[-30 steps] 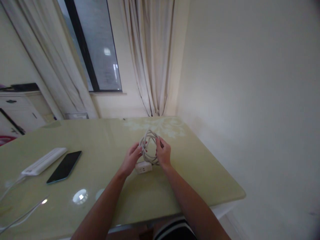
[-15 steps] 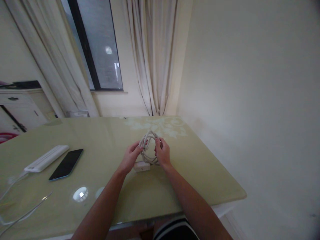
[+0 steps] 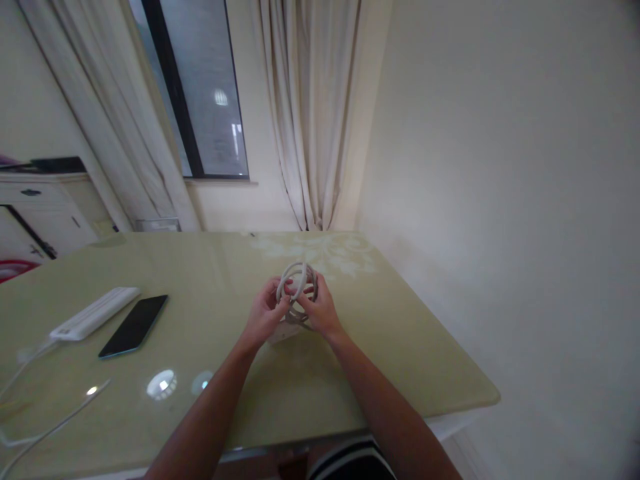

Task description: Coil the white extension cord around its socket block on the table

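Observation:
A coiled white-grey cable [image 3: 303, 268] is held up between both hands over the table. My left hand [image 3: 265, 313] grips the left side of the loops with its fingers closed around them. On the opposite side, my right hand [image 3: 323, 308] pinches the coil, its thumb in front and fingers curled behind. Just below the coil is a small white block [image 3: 284, 333] that looks like a plug or power strip end, partly covered by my left hand and the loops.
A white power strip [image 3: 95, 313] and a dark phone [image 3: 134, 327] lie at the left of the glossy green table [image 3: 400, 360]. A thin white cable [image 3: 60, 423] runs near the front left edge. A wall [image 3: 500, 200] borders the table's right side.
The coil has been squeezed narrower and turned, as my right hand's thumb and fingers moved left across it. Both hands are now closer together, hiding more of the white block.

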`<action>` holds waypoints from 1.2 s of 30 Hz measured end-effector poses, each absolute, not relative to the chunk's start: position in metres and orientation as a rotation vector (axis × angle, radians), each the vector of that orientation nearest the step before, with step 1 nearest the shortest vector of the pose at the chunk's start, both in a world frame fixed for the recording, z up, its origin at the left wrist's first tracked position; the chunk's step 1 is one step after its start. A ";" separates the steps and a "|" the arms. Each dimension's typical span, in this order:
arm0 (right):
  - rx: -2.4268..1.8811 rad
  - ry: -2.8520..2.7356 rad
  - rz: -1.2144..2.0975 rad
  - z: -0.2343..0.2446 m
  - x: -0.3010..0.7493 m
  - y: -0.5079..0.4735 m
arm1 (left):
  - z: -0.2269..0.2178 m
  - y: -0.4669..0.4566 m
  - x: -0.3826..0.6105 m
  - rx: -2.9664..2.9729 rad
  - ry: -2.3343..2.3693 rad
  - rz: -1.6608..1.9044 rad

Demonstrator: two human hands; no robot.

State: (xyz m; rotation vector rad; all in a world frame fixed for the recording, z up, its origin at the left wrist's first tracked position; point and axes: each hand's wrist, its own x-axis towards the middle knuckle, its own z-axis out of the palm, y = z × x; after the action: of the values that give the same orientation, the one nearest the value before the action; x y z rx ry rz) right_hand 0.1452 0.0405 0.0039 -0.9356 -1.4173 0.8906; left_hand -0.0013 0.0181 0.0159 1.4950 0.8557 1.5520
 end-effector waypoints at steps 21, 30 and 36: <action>-0.680 -1.289 1.130 -0.017 0.147 0.067 | 0.007 0.029 -0.008 1.041 0.847 1.505; -0.798 -1.723 0.184 0.001 0.167 0.041 | 0.007 0.026 -0.008 1.384 1.008 1.497; -0.646 -1.610 0.388 0.008 0.164 0.035 | 0.005 0.029 -0.012 1.386 0.988 1.488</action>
State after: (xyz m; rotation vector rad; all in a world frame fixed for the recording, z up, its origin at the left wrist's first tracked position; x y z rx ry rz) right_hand 0.1638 0.0351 0.0080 -0.6460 -1.6102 0.3882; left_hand -0.0122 0.0290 0.0046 1.3862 0.9881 1.4879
